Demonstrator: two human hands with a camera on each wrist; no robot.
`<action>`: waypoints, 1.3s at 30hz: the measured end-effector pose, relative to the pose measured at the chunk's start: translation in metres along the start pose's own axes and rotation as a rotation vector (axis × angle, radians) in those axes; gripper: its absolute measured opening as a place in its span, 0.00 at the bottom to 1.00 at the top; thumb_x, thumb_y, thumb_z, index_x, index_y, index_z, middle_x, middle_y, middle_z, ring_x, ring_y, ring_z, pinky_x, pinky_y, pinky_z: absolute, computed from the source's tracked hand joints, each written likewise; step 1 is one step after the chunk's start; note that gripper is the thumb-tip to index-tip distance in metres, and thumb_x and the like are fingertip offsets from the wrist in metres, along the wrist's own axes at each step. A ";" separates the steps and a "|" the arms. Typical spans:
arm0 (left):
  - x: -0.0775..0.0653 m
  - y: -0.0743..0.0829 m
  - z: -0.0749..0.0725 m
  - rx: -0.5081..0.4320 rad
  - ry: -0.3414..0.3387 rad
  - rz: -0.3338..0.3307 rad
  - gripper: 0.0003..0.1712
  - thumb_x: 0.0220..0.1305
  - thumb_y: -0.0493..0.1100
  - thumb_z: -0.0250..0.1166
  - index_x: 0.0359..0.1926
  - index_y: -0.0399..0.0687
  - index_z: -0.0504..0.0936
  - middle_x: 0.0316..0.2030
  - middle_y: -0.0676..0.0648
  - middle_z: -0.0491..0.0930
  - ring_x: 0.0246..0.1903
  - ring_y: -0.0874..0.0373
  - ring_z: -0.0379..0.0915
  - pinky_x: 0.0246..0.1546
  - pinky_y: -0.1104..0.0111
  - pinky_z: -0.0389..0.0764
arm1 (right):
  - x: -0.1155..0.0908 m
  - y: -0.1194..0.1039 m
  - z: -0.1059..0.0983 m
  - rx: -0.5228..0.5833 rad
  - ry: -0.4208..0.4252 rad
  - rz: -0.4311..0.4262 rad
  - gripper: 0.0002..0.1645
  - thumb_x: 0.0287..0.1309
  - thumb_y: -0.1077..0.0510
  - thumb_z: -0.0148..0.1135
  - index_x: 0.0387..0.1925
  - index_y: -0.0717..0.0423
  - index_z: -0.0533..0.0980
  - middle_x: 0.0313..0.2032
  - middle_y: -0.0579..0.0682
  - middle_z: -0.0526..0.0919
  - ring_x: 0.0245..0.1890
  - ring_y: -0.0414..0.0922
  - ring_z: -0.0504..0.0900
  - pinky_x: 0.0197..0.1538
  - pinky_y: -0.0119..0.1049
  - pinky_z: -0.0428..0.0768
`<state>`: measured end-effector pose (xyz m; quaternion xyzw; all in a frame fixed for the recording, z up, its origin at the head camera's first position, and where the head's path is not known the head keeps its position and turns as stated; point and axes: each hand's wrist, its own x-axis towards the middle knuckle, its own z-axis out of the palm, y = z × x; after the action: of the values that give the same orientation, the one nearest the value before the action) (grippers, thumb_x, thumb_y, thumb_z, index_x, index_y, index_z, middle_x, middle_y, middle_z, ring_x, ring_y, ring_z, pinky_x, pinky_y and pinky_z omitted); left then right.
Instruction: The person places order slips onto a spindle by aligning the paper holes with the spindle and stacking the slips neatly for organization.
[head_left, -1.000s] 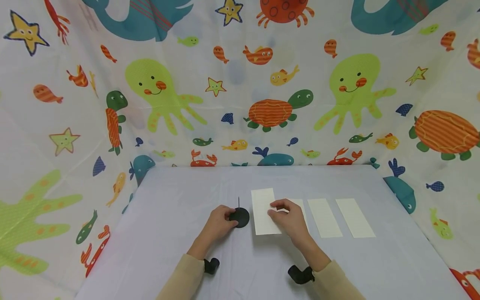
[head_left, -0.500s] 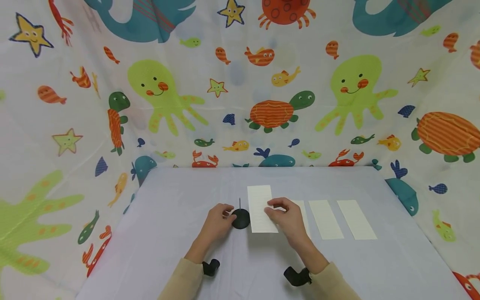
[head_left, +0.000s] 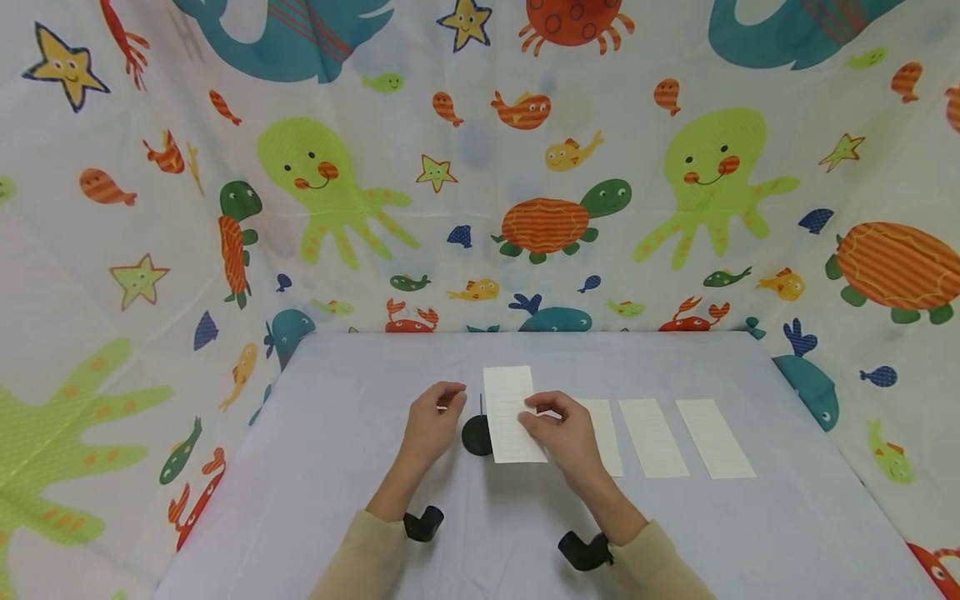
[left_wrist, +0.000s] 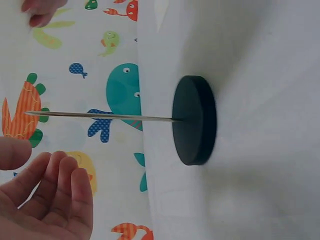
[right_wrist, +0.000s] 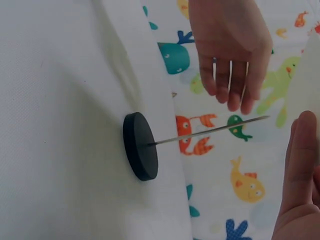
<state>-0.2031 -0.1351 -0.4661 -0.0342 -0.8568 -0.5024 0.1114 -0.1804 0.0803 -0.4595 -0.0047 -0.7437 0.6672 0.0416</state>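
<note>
right hand [head_left: 567, 431] holds paper sheet [head_left: 508, 417] up beside spike stand [head_left: 475, 437]

a person in beige sleeves [head_left: 362, 557] works with 2 bare hands at a table [head_left: 337, 392] covered in white cloth. the right hand, its thumb and fingers brought together, pinches the pale, faintly lined paper sheet by its right side and holds it raised above the cloth. on the other side of the spike stand is the left hand [head_left: 430, 431], its fingers loosely extended and lightly bent, its thumb apart, with hold of nothing; it is near the metal rod [left_wrist: 125, 117] but not touching it.

the spike stand sits on the cloth between the 2 hands, its round black base [left_wrist: 200, 130] flat and its thin rod upright, tapering to a point. seen from the head camera, the paper sheet hides part of the base; the right wrist view shows a gap between the sheet and the rod's tip.

to the right, 3 more sheets lie in a row on the table: a left sheet [head_left: 607, 442], partly hidden behind the right hand, a middle sheet [head_left: 654, 437] and a right sheet [head_left: 716, 437]. black devices [head_left: 585, 552] are worn at both wrists. beyond the table hangs a white curtain [head_left: 465, 192] printed with sea creatures, among them 2 smiling green octopuses [head_left: 307, 158] and an orange-shelled turtle [head_left: 546, 225] between them.
</note>
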 end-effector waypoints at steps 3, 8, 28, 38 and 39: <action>0.003 0.006 -0.002 -0.043 0.017 -0.006 0.13 0.75 0.43 0.60 0.50 0.41 0.85 0.41 0.47 0.85 0.41 0.53 0.81 0.45 0.58 0.80 | 0.000 -0.001 0.003 0.019 -0.012 -0.006 0.14 0.55 0.63 0.75 0.44 0.59 0.82 0.43 0.55 0.81 0.34 0.47 0.82 0.39 0.30 0.80; 0.007 0.016 -0.003 -0.091 0.009 -0.049 0.15 0.76 0.48 0.59 0.49 0.41 0.85 0.38 0.46 0.84 0.38 0.55 0.81 0.43 0.61 0.83 | 0.001 0.001 0.008 0.028 -0.020 -0.004 0.14 0.55 0.63 0.75 0.43 0.59 0.82 0.43 0.55 0.81 0.34 0.48 0.82 0.40 0.31 0.81; 0.018 0.019 0.008 -0.056 -0.020 -0.131 0.16 0.72 0.51 0.64 0.37 0.43 0.86 0.30 0.48 0.80 0.33 0.54 0.74 0.34 0.64 0.75 | -0.001 0.008 0.016 -0.018 -0.046 0.025 0.14 0.57 0.59 0.75 0.44 0.57 0.82 0.43 0.54 0.80 0.34 0.47 0.82 0.40 0.32 0.80; 0.016 0.017 0.011 -0.044 -0.008 -0.151 0.15 0.73 0.51 0.63 0.40 0.44 0.86 0.31 0.48 0.79 0.34 0.53 0.73 0.37 0.64 0.78 | -0.002 0.007 0.017 -0.006 -0.057 0.019 0.14 0.57 0.59 0.74 0.44 0.57 0.83 0.43 0.53 0.80 0.34 0.47 0.82 0.40 0.32 0.80; 0.016 0.016 0.011 -0.046 -0.007 -0.151 0.15 0.73 0.51 0.63 0.40 0.44 0.86 0.31 0.48 0.79 0.34 0.53 0.73 0.37 0.64 0.78 | -0.002 0.007 0.017 -0.007 -0.058 0.017 0.14 0.57 0.59 0.74 0.44 0.57 0.83 0.43 0.53 0.80 0.34 0.47 0.81 0.40 0.32 0.80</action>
<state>-0.2172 -0.1185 -0.4537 0.0261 -0.8456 -0.5287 0.0691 -0.1801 0.0637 -0.4684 0.0081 -0.7468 0.6649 0.0146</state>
